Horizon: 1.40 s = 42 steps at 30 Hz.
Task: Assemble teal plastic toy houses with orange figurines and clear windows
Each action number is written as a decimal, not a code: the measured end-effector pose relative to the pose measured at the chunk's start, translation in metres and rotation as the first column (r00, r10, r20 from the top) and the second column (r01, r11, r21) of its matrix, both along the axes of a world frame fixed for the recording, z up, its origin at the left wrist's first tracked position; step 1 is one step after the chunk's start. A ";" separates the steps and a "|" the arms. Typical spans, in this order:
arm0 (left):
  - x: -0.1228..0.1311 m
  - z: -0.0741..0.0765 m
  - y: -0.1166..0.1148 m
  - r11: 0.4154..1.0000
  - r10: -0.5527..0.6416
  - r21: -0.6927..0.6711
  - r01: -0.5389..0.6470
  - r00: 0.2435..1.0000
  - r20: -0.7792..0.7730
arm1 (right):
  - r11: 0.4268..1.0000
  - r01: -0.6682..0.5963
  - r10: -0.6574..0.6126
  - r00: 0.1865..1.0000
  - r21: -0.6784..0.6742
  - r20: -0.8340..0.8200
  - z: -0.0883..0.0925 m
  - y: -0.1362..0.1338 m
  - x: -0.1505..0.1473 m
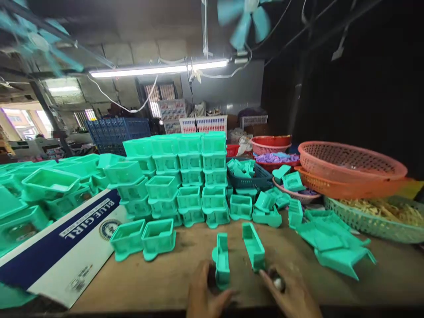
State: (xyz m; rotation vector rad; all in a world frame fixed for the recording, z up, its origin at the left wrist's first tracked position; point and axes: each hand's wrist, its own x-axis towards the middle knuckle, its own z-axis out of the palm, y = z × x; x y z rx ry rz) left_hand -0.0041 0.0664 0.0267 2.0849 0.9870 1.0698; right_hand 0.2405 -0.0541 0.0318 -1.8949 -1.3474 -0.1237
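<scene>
A tube light glares white overhead — the right background sinks into near-black. Daylight overexposes the far-left window. Motion blur softens the left hand, right hand and 2 turquoise fans.

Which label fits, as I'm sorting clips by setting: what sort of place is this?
Likely a workshop or factory: matching green boxes stand stacked on a worktable, baskets hold loose pieces, and a tube light hangs overhead.

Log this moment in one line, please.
left hand: at left green piece | right hand: at right green piece | beyond: stacked green boxes
</scene>
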 end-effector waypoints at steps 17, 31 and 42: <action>0.012 0.045 0.046 0.877 -0.406 -0.270 0.398 0.914 0.029 | 0.810 -0.553 0.493 0.822 -0.195 -0.285 0.039 0.078 0.029; 0.000 0.029 0.018 0.904 -0.318 -0.274 0.328 0.945 0.081 | 0.747 -0.645 0.566 0.743 -0.158 -0.358 0.030 0.054 -0.030; 0.001 0.028 0.017 0.905 -0.303 -0.275 0.326 0.945 0.123 | 0.726 -0.679 0.632 0.720 -0.106 -0.288 0.017 0.059 -0.026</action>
